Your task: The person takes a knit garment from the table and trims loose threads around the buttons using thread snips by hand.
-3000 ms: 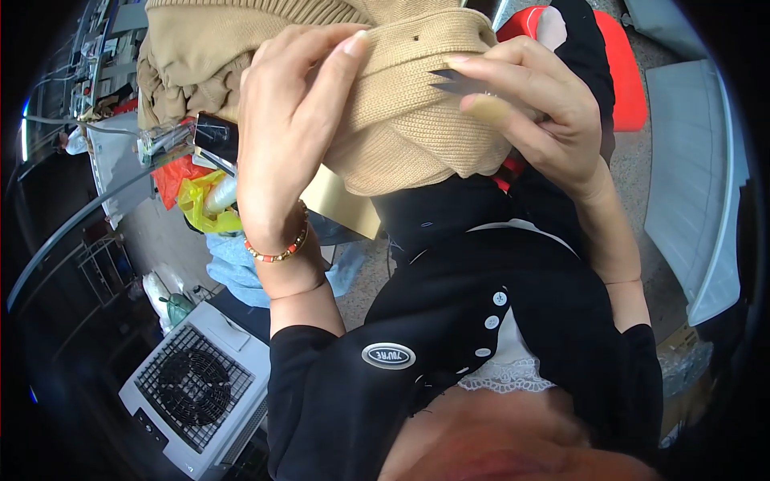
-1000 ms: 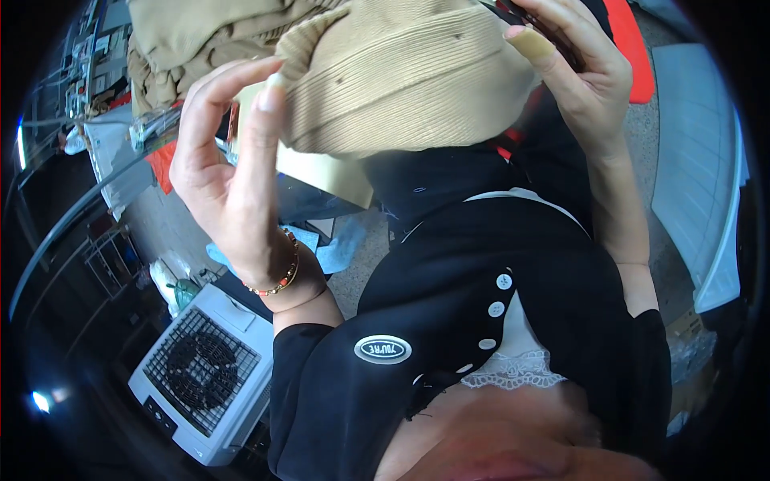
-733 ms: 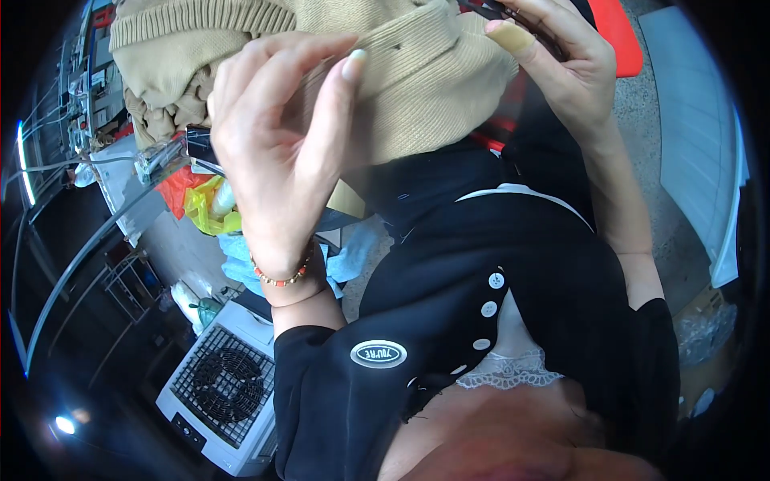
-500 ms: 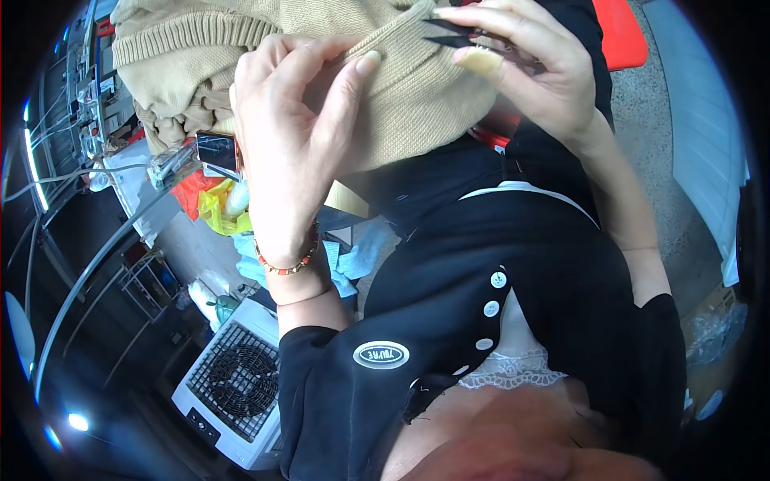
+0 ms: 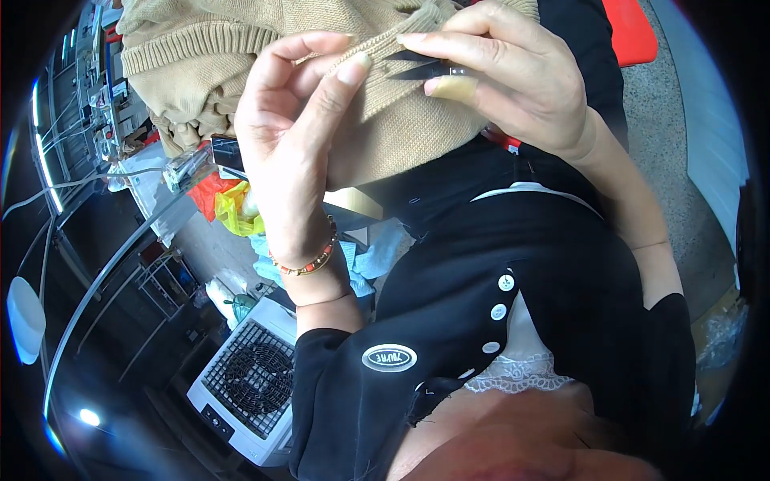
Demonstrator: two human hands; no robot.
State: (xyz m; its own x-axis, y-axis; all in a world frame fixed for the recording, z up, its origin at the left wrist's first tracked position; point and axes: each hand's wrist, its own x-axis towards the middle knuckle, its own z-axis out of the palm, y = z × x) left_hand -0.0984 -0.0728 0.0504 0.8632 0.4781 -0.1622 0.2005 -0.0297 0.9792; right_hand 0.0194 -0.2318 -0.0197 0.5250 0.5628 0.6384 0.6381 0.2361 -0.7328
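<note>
A beige knitted garment with ribbed edges lies spread across the top of the view. My left hand, wearing a beaded bracelet, pinches a seam of the knit between thumb and fingers. My right hand grips small dark thread snips, their blades parted and pointing left at that seam, close to my left fingertips. Yellowish tape wraps the right thumb. The lower part of the snips is hidden inside my right palm.
A phone lies beside the garment at left, near red and yellow plastic bags. Below stands a white air cooler. A red stool is at upper right, and a curved metal bar crosses the left.
My right hand with the snips has moved left, bringing the blades nearer to my left fingers. My left hand still pinches the knit, and the whole view has shifted slightly.
</note>
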